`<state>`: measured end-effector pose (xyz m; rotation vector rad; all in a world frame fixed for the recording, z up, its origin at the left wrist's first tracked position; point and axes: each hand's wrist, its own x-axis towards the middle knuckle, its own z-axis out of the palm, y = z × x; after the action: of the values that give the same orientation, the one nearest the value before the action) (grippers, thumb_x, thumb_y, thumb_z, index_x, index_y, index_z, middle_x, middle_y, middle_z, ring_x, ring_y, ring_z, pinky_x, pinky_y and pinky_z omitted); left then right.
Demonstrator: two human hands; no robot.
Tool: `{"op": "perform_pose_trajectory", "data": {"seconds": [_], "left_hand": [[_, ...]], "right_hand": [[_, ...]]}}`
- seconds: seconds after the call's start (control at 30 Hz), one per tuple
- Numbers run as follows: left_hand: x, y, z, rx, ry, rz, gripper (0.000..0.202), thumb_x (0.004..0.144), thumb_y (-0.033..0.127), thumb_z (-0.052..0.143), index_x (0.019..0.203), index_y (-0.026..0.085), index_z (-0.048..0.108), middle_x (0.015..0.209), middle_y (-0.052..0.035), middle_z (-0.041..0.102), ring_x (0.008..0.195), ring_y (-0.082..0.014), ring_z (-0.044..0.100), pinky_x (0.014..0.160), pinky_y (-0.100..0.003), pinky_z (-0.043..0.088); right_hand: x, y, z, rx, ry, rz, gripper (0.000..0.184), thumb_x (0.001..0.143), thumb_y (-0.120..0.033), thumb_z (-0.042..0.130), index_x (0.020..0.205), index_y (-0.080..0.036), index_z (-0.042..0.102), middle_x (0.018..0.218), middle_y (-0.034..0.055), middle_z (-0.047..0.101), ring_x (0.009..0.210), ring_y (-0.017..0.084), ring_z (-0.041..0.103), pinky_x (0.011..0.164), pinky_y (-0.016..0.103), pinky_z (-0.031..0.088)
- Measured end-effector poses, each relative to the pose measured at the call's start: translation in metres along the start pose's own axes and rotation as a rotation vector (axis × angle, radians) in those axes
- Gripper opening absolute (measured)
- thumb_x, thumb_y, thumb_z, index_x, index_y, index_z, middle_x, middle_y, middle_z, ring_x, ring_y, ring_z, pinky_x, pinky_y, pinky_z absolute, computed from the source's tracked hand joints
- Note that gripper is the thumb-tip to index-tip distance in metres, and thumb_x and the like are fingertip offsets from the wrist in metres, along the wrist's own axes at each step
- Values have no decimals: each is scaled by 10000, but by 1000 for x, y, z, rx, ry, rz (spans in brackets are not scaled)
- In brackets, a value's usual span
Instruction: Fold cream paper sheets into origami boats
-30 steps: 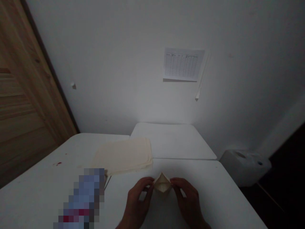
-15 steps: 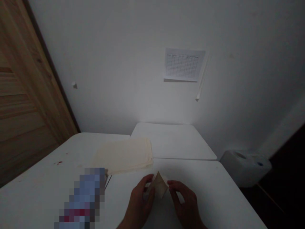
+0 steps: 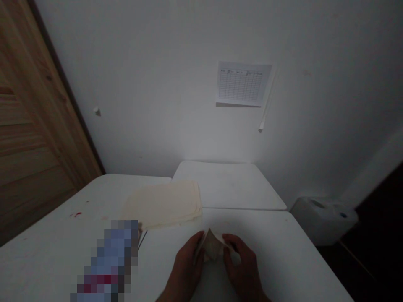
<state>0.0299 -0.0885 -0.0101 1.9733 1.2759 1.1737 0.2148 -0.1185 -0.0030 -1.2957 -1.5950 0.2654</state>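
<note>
A small piece of folded paper (image 3: 214, 247), pale beige and pointed at its far corner, is held between my two hands above the white table. My left hand (image 3: 188, 262) grips its left side, thumb on the near face and fingers behind. On the other side, my right hand (image 3: 242, 262) pinches the right edge in the same way. The near side of the paper gapes, showing a shaded hollow. A stack of cream paper sheets (image 3: 163, 203) lies flat beyond my left hand.
White tables (image 3: 264, 226) stand pushed together against the wall. A blurred-out bluish object (image 3: 110, 256) lies at the left. A printed sheet (image 3: 241, 84) hangs on the wall. A white plastic container (image 3: 324, 220) stands past the right table edge, and a wooden door (image 3: 40, 92) is at far left.
The folded paper has spread from a flat diamond shape into an open, hollow form. My right hand has shifted its grip along the right edge, and its fingers sit slightly farther from me.
</note>
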Motion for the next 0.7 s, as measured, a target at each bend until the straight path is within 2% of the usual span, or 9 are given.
{"op": "perform_pose_trajectory", "data": {"seconds": [0.13, 0.3, 0.53, 0.7], "left_hand": [[1, -2, -1, 10, -4, 51, 312, 883, 212, 481, 1175, 226, 592, 1128, -66, 691, 1023, -214, 662, 883, -344, 546], [-1, -10, 0, 88, 28, 120, 323, 836, 151, 499, 1131, 230, 605, 1087, -61, 698, 982, -211, 669, 866, -352, 552], [0, -12, 0, 132, 25, 245, 313, 837, 118, 500, 1107, 237, 605, 997, -49, 698, 896, -189, 676, 790, -297, 571], [-2, -11, 1, 151, -2, 265, 285, 858, 119, 498, 1097, 238, 597, 968, -46, 687, 870, -183, 671, 778, -291, 570]], "right_hand": [[2, 4, -2, -11, 1, 67, 204, 857, -211, 491, 1007, -210, 629, 952, 64, 703, 868, 208, 673, 793, 308, 545], [4, 7, -6, -68, -54, 93, 187, 827, -176, 489, 917, -202, 651, 871, 61, 698, 806, 213, 665, 748, 315, 533], [6, 2, -8, -169, -196, -10, 309, 847, -108, 478, 1072, -215, 661, 1018, 59, 694, 949, 216, 629, 864, 333, 491], [6, 0, -9, -190, -265, -26, 294, 877, -114, 485, 1075, -232, 666, 986, 42, 702, 916, 214, 615, 827, 320, 483]]}}
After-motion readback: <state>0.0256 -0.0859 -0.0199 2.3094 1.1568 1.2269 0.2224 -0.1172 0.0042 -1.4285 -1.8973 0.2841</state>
